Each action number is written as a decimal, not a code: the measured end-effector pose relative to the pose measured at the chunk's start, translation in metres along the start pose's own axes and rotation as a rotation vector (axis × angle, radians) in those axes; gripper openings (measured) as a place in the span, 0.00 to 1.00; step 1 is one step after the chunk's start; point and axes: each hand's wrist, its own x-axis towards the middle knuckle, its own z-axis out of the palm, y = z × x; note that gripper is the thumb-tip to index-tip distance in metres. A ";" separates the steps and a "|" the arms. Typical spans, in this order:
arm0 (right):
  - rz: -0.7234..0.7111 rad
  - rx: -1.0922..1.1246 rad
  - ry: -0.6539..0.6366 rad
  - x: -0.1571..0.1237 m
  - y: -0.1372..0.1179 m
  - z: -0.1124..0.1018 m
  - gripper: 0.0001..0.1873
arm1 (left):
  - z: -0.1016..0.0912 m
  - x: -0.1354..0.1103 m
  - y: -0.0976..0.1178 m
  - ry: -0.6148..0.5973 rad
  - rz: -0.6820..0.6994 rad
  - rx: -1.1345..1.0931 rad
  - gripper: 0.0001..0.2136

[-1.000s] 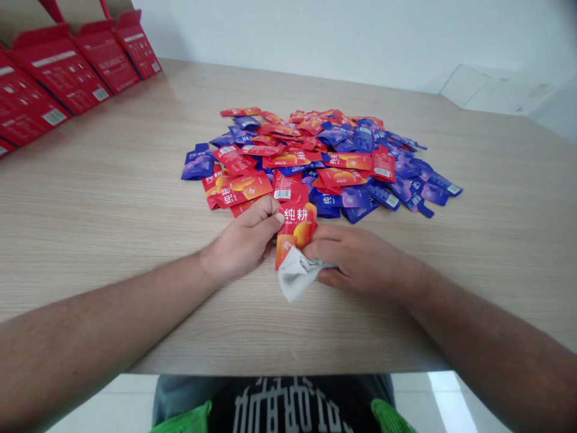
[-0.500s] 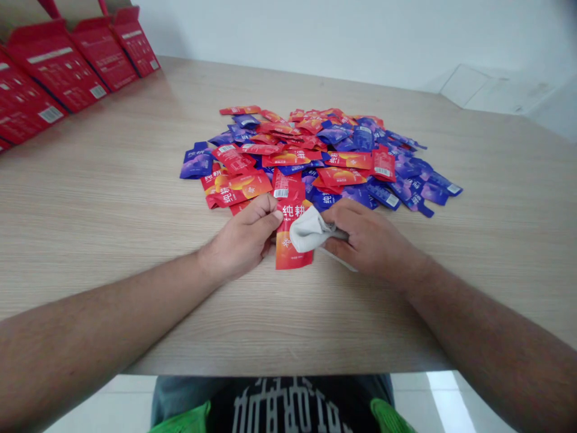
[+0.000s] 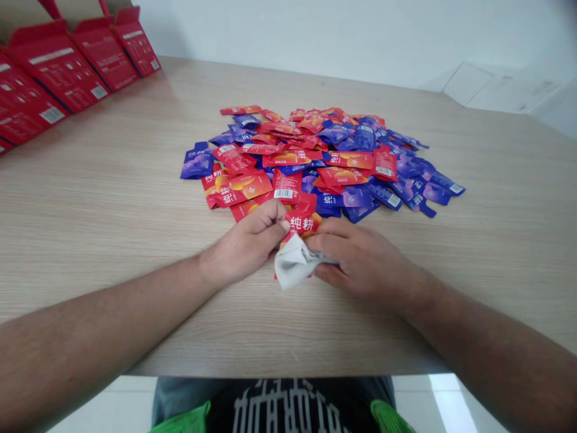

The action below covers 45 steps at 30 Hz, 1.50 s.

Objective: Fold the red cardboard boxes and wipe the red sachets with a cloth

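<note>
Wooden table (image 3: 112, 210) under us | our left hand (image 3: 246, 243) pinched closed on a red sachet (image 3: 303, 224), our right hand (image 3: 360, 258) gripping a grey cloth (image 3: 295, 261) | cloth has just slid down the sachet | both hands just below the pile (image 3: 315, 162) | table edge nearer us, red boxes (image 3: 58, 66) far left of pile
</note>
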 end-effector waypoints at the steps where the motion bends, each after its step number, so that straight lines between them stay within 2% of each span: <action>1: 0.030 -0.013 0.040 0.000 0.001 -0.001 0.07 | -0.001 0.000 -0.001 -0.018 -0.005 0.030 0.14; 4: 0.134 -0.039 0.198 0.001 0.005 -0.005 0.09 | -0.004 0.000 0.000 -0.056 -0.016 0.064 0.14; 9: 0.057 0.025 0.148 0.002 0.006 -0.007 0.09 | -0.002 -0.002 0.003 -0.089 0.016 0.096 0.12; 13: 0.192 -0.034 0.256 0.002 0.007 -0.008 0.14 | -0.002 -0.003 0.003 -0.118 0.038 0.120 0.12; 17: 0.143 0.022 0.208 0.003 0.010 -0.007 0.17 | -0.004 -0.002 0.000 -0.157 0.055 0.168 0.13; 21: 0.246 0.025 0.305 0.003 0.014 -0.008 0.18 | -0.003 -0.002 0.001 -0.162 0.063 0.129 0.12; 26: 0.190 0.072 0.198 0.004 0.014 -0.009 0.17 | -0.001 -0.003 0.007 -0.214 0.139 0.292 0.09; 30: 0.258 0.040 0.278 0.004 0.014 -0.008 0.19 | -0.002 -0.002 0.005 -0.162 0.108 0.221 0.10; 35: 0.178 0.042 0.188 0.004 0.013 -0.007 0.19 | -0.002 -0.002 0.007 -0.190 0.159 0.326 0.09; 38: 0.220 0.027 0.256 0.004 0.013 -0.007 0.19 | 0.000 -0.002 0.009 -0.164 0.144 0.263 0.10; 42: 0.162 0.032 0.214 0.004 0.014 -0.007 0.17 | 0.001 -0.001 0.010 -0.223 0.177 0.331 0.07; 45: 0.223 0.015 0.258 0.004 0.017 -0.007 0.18 | 0.000 -0.001 0.009 -0.200 0.156 0.288 0.08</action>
